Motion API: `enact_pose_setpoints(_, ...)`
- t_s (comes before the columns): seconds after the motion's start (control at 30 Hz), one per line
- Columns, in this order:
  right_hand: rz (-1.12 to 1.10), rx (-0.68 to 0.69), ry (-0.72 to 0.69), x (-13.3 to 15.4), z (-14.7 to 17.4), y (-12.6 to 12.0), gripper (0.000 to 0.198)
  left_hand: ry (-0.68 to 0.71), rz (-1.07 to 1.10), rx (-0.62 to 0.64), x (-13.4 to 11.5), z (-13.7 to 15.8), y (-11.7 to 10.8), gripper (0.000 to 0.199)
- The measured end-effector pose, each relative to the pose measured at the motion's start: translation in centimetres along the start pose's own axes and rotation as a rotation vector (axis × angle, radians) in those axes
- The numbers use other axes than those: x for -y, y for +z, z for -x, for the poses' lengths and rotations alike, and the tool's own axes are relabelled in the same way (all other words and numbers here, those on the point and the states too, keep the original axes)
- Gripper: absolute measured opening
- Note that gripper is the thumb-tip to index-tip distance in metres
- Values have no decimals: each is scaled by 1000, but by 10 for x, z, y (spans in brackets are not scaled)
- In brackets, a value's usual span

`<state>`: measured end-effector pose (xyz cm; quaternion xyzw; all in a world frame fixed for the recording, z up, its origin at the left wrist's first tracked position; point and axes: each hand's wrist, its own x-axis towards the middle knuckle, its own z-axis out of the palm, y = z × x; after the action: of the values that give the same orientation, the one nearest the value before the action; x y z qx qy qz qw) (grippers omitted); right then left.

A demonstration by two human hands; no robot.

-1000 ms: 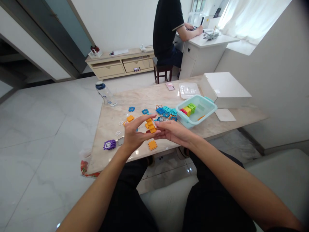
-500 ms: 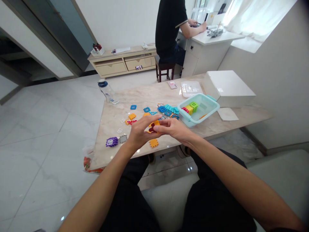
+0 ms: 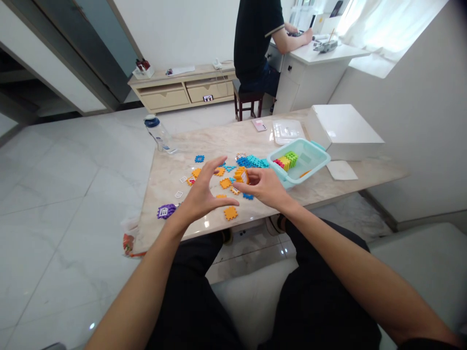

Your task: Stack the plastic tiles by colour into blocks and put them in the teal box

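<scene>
My right hand grips a small stack of orange interlocking tiles between thumb and fingers, above the table. To its left, my left hand is open, thumb and fingers spread wide with nothing between them. Loose orange tiles lie beneath and between the hands, one orange tile near the front edge. Beyond them is a pile of blue tiles. A stack of purple tiles sits left of my left hand, and a single blue tile lies farther back.
A pale teal basket holding green, yellow and red tiles stands right of my right hand. Behind it are a clear lid and a white box. A water bottle stands at the far left corner. Another person sits at a desk beyond.
My left hand has let go of the orange tiles, opened and moved left. The stack stays in my right hand, now in plain sight. The view has shifted slightly.
</scene>
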<state>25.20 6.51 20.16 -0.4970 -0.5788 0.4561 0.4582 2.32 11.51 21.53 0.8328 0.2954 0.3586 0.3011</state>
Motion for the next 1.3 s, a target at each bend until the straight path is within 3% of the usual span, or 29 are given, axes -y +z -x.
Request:
enact_pose_setpoints(0.13, 375, -174, -177, -7, -2, -4, 44, -306, 259, 18, 3, 1, 4, 61)
enact_pose_setpoints(0.23, 560, -121, -301, -11, -2, -2, 48, -449, 341, 27, -3, -1, 19, 56)
enact_pose_setpoints(0.37, 640, -47, -398, -15, 0, 3, 48, -436, 342, 0, -13, -4, 34, 43)
enact_pose_setpoints(0.53, 690, -43, -394, -19, 3, 6, 46, -358, 65, -29, -21, -2, 39, 35)
enact_pose_setpoints(0.63, 690, -28, -397, -18, 2, 4, 48, -343, 19, -48, -21, -2, 37, 35)
enact_pose_setpoints(0.8, 718, 70, -479, -27, -21, -8, 70, -407, 204, -230, 4, -8, 14, 38)
enact_pose_setpoints(0.87, 798, 70, -407, -41, -35, -10, 57, -445, 263, -306, 20, -9, 2, 45)
enact_pose_setpoints(0.97, 1000, 203, -239, -69, -54, -6, 30, -541, 343, -356, 43, -6, -6, 50)
enact_pose_setpoints(1.07, 1177, 336, -134, -93, -70, 8, 29, -642, 422, -327, 56, 4, -3, 47)
enact_pose_setpoints(1.3, 1372, 637, -225, -115, -92, 42, 44, -847, 610, -278, 67, 22, -11, 31)
